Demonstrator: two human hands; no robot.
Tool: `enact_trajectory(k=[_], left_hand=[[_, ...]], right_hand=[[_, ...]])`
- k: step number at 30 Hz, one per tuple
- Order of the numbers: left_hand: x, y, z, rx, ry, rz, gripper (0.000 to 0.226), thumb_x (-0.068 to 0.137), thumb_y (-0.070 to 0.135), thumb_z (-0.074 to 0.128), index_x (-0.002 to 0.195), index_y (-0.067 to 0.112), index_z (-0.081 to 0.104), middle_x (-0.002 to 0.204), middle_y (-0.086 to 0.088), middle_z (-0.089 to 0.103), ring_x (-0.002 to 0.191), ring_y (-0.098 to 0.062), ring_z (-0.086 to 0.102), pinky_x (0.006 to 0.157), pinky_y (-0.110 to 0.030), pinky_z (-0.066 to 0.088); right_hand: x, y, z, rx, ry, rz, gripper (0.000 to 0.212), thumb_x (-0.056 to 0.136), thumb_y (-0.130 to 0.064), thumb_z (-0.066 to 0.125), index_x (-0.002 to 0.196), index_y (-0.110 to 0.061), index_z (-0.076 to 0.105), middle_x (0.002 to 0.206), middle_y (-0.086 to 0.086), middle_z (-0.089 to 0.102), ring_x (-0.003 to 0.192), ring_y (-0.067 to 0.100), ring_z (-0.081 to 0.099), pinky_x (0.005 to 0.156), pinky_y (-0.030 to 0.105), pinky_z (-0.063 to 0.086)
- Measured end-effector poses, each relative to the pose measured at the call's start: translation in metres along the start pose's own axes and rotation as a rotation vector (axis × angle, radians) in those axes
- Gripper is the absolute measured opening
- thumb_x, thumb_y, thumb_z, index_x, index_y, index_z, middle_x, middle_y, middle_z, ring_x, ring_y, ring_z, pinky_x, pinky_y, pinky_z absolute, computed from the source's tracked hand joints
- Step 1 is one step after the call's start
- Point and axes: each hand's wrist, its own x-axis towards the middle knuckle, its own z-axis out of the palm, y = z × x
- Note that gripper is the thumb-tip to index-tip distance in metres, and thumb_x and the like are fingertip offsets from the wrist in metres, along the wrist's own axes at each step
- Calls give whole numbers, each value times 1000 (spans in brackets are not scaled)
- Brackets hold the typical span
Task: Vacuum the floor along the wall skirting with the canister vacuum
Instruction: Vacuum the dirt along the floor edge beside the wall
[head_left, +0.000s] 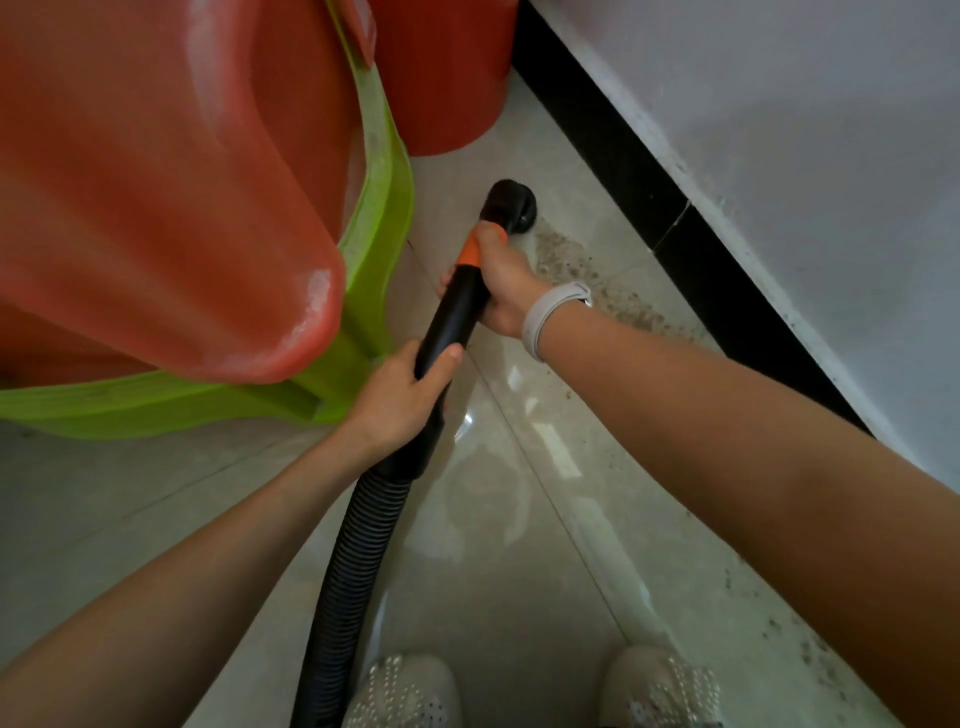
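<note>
Containers: red tub (156, 182) sits stacked in a green basin (374, 249), upper left; contents not visible from this angle. Second red bucket (447, 78) behind it, close to the skirting (639, 192), inside also hidden.

Right hand (506, 291) wraps the black wand (457, 317) just below the orange collar (472, 249), fingers curled round it, thumb up toward the collar. Pale band (545, 317) on that wrist.

Left hand (400, 400) grips the wand lower down, near where the ribbed hose (358, 545) joins; fingers closed round the tube.

Round black nozzle (511, 205) is down on the tile floor (519, 571), near the skirting but not touching it, just right of the basin. Patch of dark grit (597, 280) lies on the floor between nozzle and skirting, trailing toward the camera along the wall (805, 130).

Two pale shoes (660, 686) at bottom edge, hose running down left of them.
</note>
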Motion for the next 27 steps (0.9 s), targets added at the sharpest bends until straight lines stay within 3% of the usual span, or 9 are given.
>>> enact_trajectory(k=[4, 14, 20, 27], left_hand=[[-5, -1, 2, -6, -35, 13, 28, 95, 38, 49, 79, 16, 49, 65, -1, 62, 60, -17, 62, 59, -28, 47], [-18, -5, 5, 56, -104, 39, 27, 95, 37, 49, 76, 18, 48, 65, -2, 63, 60, -19, 62, 61, -32, 49], [-28, -13, 2, 92, -204, 58, 28, 94, 37, 50, 77, 15, 48, 62, -2, 62, 55, -15, 60, 56, -27, 48], [-35, -13, 5, 50, -330, 69, 31, 92, 39, 52, 73, 15, 48, 57, 3, 60, 50, -6, 55, 53, -20, 44]], right_hand=[[-3, 4, -7, 38, 23, 6, 27, 99, -33, 43, 89, -9, 41, 65, 11, 48, 50, 22, 53, 54, 36, 51], [-27, 18, -21, 81, 66, 12, 29, 101, -34, 40, 85, -10, 40, 72, 11, 46, 56, 22, 52, 58, 36, 52], [-40, 37, -30, 86, 152, 43, 38, 100, -42, 40, 109, -5, 42, 73, 10, 53, 59, 21, 58, 64, 36, 55], [-50, 43, -49, 85, 261, 63, 33, 100, -41, 39, 105, -8, 44, 78, 9, 54, 60, 21, 60, 63, 34, 56]])
